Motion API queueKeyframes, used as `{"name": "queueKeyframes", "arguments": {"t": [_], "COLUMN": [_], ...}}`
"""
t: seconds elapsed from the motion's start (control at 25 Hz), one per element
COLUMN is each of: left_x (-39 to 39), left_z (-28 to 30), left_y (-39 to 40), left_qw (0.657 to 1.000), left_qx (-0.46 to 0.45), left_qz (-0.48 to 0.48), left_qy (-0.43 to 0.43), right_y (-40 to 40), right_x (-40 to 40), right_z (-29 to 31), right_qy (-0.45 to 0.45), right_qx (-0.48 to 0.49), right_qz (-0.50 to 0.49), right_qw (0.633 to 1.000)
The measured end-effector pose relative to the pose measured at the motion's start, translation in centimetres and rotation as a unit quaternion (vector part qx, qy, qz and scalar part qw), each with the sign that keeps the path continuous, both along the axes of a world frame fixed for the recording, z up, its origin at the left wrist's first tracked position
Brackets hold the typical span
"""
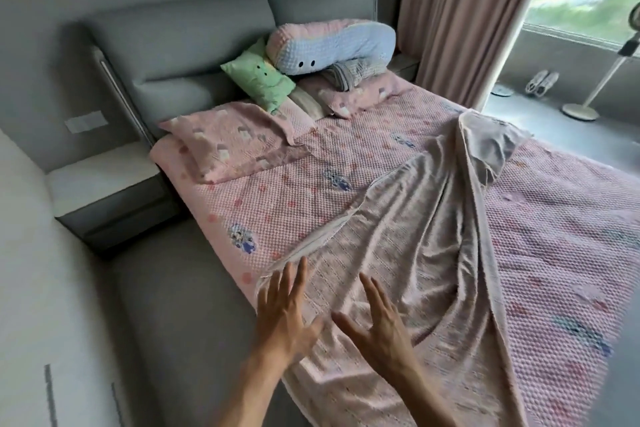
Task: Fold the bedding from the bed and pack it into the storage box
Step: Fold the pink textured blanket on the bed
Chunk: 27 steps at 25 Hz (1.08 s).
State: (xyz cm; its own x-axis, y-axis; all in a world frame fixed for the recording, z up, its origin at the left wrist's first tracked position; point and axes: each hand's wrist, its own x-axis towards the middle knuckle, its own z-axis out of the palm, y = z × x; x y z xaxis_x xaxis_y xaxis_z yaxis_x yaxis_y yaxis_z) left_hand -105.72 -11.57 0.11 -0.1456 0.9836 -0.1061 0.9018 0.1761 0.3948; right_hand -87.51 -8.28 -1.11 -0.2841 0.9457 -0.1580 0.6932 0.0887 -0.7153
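Left hand: fingers spread and straight, holding nothing, over the near edge of the thin pink blanket.
Right hand: likewise splayed and empty, just beside the left, above the same cloth.
Blanket: rumpled in a long ridge running from my hands toward the far side of the bed, lying on the pink quilted bed cover.
Pillows: pink pair at the headboard, with a green cushion and a blue plush stacked behind.
Storage box: not in view.
Risk, my judgement: if I grip only one layer, the twisted ridge folds crooked; dragging could pull the cover along too.
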Motion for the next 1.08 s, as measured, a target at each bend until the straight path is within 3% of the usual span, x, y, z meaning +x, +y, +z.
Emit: {"name": "queueKeyframes", "arguments": {"t": [0.28, 0.52, 0.76, 0.92, 1.08], "left_x": [-6.5, -13.0, -16.7, -18.1, -18.8], "left_z": [-2.4, -9.8, -20.5, -30.2, -37.4], "left_y": [10.9, 21.4, 32.2, 38.4, 42.9], "left_qw": [0.989, 0.976, 0.95, 0.941, 0.912], "left_qx": [-0.106, -0.193, -0.247, -0.296, -0.338], "left_qz": [-0.1, -0.106, -0.192, -0.138, -0.088], "left_qy": [-0.011, 0.005, 0.024, -0.091, -0.214], "right_y": [6.2, 17.0, 27.4, 31.9, 34.2], "right_x": [-6.6, -16.2, -21.9, -24.1, -26.6], "right_z": [-3.9, -10.7, -20.1, -29.0, -36.7], "right_qy": [0.017, 0.06, 0.131, 0.131, 0.191], "right_qx": [-0.071, -0.142, -0.198, -0.197, -0.282], "right_qz": [-0.138, -0.195, -0.374, -0.541, -0.565], "right_qw": [0.988, 0.969, 0.897, 0.807, 0.752]}}
